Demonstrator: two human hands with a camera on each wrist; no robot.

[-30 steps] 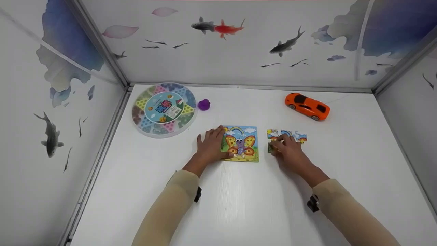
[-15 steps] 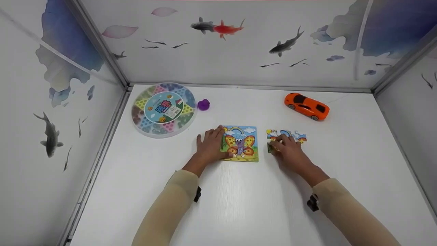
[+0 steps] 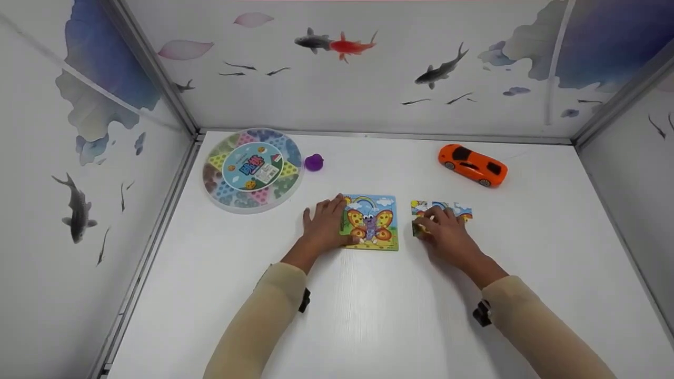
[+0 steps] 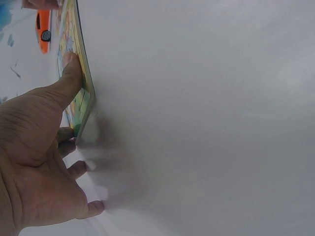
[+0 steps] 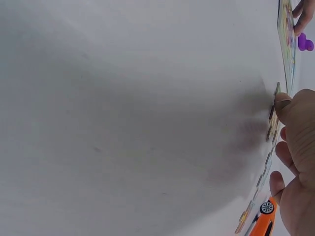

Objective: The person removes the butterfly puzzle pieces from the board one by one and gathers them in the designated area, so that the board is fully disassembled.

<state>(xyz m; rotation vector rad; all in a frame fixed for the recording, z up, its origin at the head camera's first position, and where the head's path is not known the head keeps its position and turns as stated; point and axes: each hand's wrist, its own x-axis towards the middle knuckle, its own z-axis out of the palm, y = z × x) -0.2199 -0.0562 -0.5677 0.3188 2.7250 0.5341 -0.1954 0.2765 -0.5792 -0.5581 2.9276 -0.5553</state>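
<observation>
Two tan sleeves (image 3: 260,321) come in from the near edge of my head view, a small black device (image 3: 305,300) showing by each cuff, over the white table (image 3: 389,326). Beyond them I have the left hand (image 3: 325,225) on the left side of a square butterfly board (image 3: 376,221), which lies flat near the middle of the table; that grip is wide, thumb across the lower part of the picture, fingers spread along the left edge. My left wrist feed puts the outer fingertips beside the board, down at the table. To the right, apart from the board, the right hand (image 3: 450,234) keeps a narrow grip, thumb and forefinger pinching a dark green puzzle piece (image 3: 416,229), most of it hidden from me. Just past the knuckles, more puzzle pieces (image 3: 463,213) lie flat in a row, printed with sun, cloud and rainbow. Farther out on the right I see an orange toy car (image 3: 473,166), parked at a slant. Over on the left, a purple duck (image 3: 314,162) sits just beside a round game box (image 3: 253,167). Behind it all stands a white back wall (image 3: 368,95) printed with fish and pink petals.
</observation>
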